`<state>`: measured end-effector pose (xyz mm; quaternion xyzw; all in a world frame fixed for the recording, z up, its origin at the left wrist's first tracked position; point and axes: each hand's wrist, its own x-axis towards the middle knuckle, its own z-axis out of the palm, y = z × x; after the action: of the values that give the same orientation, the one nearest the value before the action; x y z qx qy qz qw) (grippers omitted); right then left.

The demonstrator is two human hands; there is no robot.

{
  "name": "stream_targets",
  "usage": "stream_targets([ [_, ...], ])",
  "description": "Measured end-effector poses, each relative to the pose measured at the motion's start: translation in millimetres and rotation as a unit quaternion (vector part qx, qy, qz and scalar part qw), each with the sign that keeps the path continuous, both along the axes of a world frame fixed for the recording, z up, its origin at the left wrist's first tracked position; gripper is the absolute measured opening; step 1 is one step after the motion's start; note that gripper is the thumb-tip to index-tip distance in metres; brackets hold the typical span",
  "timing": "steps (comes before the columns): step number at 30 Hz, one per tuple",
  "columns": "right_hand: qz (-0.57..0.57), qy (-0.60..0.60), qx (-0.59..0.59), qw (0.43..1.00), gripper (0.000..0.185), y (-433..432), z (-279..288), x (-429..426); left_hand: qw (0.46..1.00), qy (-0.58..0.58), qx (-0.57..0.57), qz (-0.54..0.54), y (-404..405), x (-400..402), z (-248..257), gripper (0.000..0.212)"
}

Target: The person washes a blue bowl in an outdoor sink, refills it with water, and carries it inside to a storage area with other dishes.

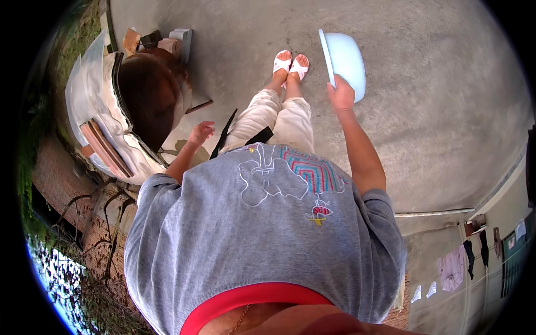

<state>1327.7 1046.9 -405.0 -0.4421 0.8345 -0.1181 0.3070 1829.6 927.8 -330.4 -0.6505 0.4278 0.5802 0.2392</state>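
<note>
My right hand (342, 94) grips the rim of a light blue plastic basin (345, 58), which is tipped on its side, to the right of my feet in the picture. Its inside faces my feet and is hidden. My left hand (202, 133) is held out at my other side with its fingers apart and nothing in it. Near it stands a large round vessel or tank with a dark opening (146, 98) and a pale, rough rim. White sandals (282, 62) are on my feet on the concrete floor (251, 25).
Bricks and blocks (169, 44) lie beside the large vessel, and reddish slabs (106, 148) rest on its pale cover. Bare branches (111, 226) rise at the lower left. Clothes (451, 268) hang on a line by a wall at the lower right.
</note>
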Motion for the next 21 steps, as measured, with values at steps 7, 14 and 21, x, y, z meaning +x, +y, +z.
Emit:
stream_targets([
  [7, -0.164, -0.006, 0.013, 0.986, 0.024, -1, 60, -54, 0.999, 0.032, -0.030, 0.004, -56, -40, -10, 0.035],
  [14, -0.371, -0.114, -0.117, 0.914, 0.026, 29, 81, -97, 0.996, 0.055, -0.059, -0.034, -122, -105, -16, 0.033],
  [21, -0.462, -0.109, -0.106, 0.874, 0.035, 36, 55, -153, 0.977, 0.142, -0.125, -0.093, -210, -224, -33, 0.033],
])
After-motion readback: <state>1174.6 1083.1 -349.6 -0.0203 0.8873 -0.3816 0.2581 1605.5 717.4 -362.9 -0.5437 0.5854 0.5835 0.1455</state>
